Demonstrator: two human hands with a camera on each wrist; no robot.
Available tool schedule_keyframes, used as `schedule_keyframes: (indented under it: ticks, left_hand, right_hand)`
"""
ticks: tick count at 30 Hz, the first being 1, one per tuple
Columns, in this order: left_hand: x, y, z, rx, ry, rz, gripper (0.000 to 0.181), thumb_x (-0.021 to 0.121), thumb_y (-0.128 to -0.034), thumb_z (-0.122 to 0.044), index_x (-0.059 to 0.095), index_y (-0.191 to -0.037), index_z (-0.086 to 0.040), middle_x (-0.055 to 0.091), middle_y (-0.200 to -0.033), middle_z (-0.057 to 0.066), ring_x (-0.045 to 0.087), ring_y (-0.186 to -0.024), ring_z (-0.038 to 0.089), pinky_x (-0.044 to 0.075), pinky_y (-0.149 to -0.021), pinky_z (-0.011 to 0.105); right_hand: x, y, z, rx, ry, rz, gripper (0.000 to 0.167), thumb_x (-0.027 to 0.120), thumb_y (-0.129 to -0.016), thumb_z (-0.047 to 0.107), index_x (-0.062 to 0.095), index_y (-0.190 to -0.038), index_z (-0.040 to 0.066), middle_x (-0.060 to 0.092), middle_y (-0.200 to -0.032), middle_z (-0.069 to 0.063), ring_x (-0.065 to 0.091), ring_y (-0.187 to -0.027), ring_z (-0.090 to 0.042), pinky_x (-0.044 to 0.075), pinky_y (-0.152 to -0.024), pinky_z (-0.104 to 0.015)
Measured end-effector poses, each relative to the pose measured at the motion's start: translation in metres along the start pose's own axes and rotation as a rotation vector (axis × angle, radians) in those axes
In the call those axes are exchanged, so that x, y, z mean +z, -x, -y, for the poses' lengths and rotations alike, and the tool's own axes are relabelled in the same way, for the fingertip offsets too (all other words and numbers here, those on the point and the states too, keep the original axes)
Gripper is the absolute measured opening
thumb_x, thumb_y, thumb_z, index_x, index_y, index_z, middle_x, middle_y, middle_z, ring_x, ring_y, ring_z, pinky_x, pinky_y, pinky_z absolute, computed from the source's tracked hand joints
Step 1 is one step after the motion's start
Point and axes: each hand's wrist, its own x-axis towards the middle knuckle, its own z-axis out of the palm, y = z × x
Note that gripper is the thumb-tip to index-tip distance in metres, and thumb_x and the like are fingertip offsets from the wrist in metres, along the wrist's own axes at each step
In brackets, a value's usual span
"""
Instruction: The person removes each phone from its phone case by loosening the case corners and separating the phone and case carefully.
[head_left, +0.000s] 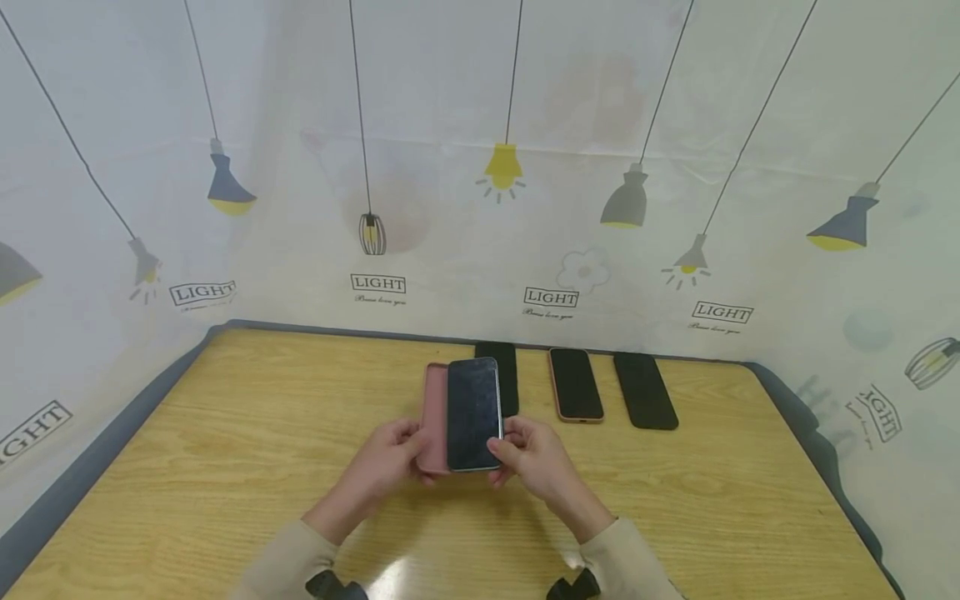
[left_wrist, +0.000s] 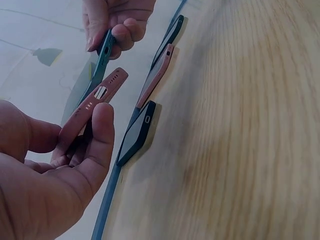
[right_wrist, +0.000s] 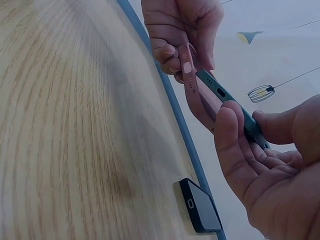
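Above the table, the left hand grips a pink phone case by its left side. The right hand holds a dark-screened phone by its right edge, thumb on the front. In the head view the phone overlaps the right part of the case. The left wrist view shows the case's bottom edge with its cutouts, and the phone's green edge beside it. From the right wrist, the phone is tilted against the case, one side apart from it.
Behind the held phone lies a dark phone, partly hidden. To its right lie a phone with a pink edge and another black one, near the wooden table's back edge. A printed curtain hangs behind.
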Motion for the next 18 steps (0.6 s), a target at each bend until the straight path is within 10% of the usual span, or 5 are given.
schedule_keyframes:
  ticks: [18]
  left_hand:
    - [-0.031, -0.011, -0.006, -0.032, -0.159, -0.099, 0.030, 0.045, -0.1093, -0.006, 0.054, -0.126, 0.017, 0.067, -0.101, 0.025, 0.068, -0.071, 0.025, 0.062, -0.072, 0.044]
  right_hand:
    - [-0.004, 0.006, -0.004, -0.031, -0.013, 0.002, 0.007, 0.056, -0.102, -0.006, 0.055, -0.101, -0.013, 0.065, -0.074, -0.015, 0.069, -0.060, -0.015, 0.062, -0.062, -0.033]
